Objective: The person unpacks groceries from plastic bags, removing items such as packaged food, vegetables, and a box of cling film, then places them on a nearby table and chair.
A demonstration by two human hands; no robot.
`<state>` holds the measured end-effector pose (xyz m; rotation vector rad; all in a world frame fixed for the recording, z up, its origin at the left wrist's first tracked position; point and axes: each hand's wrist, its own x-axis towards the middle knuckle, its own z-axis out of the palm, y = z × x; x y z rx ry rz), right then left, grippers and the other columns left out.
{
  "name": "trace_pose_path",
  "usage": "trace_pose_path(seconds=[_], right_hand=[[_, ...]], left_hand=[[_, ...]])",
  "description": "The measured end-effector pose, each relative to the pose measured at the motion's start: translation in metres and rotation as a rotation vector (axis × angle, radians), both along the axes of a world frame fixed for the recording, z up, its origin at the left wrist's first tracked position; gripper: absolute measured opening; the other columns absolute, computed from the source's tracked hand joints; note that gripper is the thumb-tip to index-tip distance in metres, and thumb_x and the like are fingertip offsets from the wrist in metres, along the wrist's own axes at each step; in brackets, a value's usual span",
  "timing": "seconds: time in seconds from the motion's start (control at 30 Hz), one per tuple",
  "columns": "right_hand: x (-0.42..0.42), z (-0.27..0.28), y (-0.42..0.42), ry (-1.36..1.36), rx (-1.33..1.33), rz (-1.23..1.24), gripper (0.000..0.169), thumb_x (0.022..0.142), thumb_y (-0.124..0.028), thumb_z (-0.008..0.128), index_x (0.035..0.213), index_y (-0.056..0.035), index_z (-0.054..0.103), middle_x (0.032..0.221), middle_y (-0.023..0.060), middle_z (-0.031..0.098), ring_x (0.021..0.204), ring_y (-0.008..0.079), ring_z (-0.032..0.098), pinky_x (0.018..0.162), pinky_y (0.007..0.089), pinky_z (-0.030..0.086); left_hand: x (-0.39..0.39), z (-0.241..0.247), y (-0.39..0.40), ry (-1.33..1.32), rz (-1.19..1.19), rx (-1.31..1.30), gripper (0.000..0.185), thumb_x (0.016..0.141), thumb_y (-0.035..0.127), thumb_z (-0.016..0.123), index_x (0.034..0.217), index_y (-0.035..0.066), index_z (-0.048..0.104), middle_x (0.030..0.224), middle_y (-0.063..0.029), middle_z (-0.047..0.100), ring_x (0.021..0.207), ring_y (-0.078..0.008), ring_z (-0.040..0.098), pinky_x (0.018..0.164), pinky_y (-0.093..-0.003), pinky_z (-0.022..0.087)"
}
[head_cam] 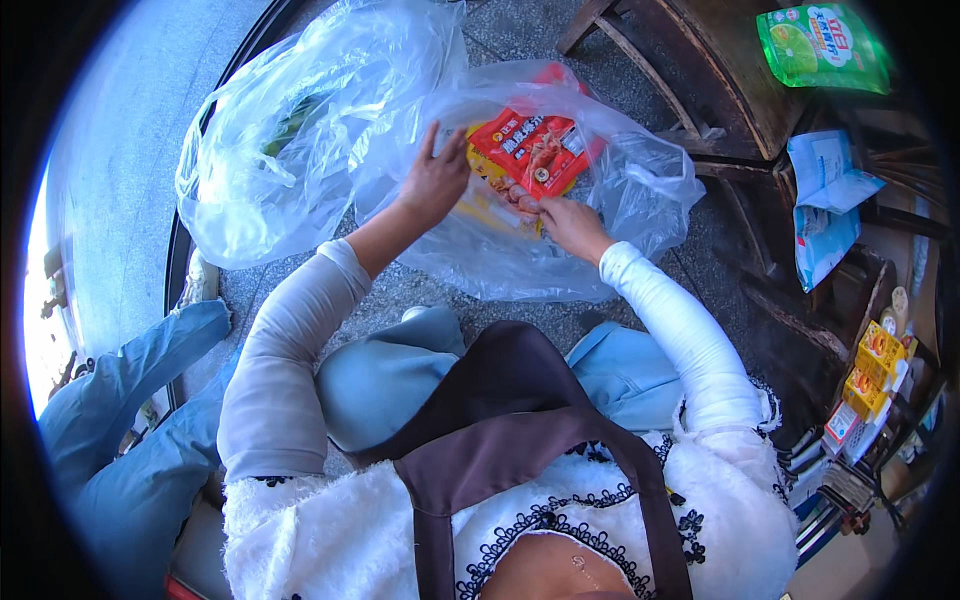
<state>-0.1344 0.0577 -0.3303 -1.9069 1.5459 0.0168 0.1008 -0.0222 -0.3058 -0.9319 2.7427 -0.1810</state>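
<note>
A large clear plastic bag [645, 180] lies spread on the floor before me, with red food packets [544, 150] and a yellow food packet [499, 180] in its opening. My right hand [576, 227] pinches the lower corner of the packets; which layer it grips is hard to tell. At the packets' left edge is my left hand [439, 176], its fingers raised and apart, holding nothing that I can see. Another clear plastic bag [262, 202], with something green inside, lies to the left.
Dark wooden furniture [720, 75] stands at the right, bearing a green pouch [825, 49]. Below that are a blue-and-white packet [825, 202] and small yellow boxes [874, 367]. Another person's jeans-clad legs [142, 427] are at the left, beside a dark door track or frame edge.
</note>
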Motion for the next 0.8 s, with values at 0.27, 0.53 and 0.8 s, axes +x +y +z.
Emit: trace_pose_path(seconds=[0.27, 0.53, 0.8], right_hand=[[0.008, -0.045, -0.004, -0.496, 0.433, -1.166, 0.041, 0.084, -0.037, 0.052, 0.098, 0.0019, 0.051, 0.080, 0.0110, 0.057, 0.068, 0.0194, 0.059, 0.059, 0.0322, 0.051], [-0.001, -0.078, -0.028, -1.047, 0.358, -1.592, 0.034, 0.078, -0.023, 0.064, 0.104, -0.0034, 0.052, 0.094, 0.0082, 0.059, 0.081, 0.0191, 0.058, 0.070, 0.0335, 0.047], [-0.035, -0.088, -0.044, -1.486, 0.382, -1.555, 0.031, 0.087, -0.007, 0.048, 0.117, -0.0003, 0.043, 0.115, 0.0169, 0.050, 0.104, 0.0303, 0.051, 0.090, 0.0454, 0.043]], left_hand=[[-0.030, -0.073, 0.003, 0.611, 0.727, 0.732, 0.044, 0.074, 0.015, 0.052, 0.111, -0.005, 0.038, 0.098, -0.0287, 0.054, 0.090, -0.0419, 0.053, 0.078, -0.0455, 0.043], [-0.043, -0.112, -0.045, 1.067, 1.208, 1.116, 0.047, 0.074, 0.016, 0.061, 0.114, -0.005, 0.047, 0.097, -0.0165, 0.060, 0.082, -0.0234, 0.059, 0.069, -0.0323, 0.047], [-0.038, -0.099, -0.062, 1.159, 0.967, 1.384, 0.035, 0.078, 0.009, 0.052, 0.112, 0.001, 0.052, 0.097, -0.0130, 0.060, 0.090, -0.0225, 0.058, 0.080, -0.0316, 0.044]])
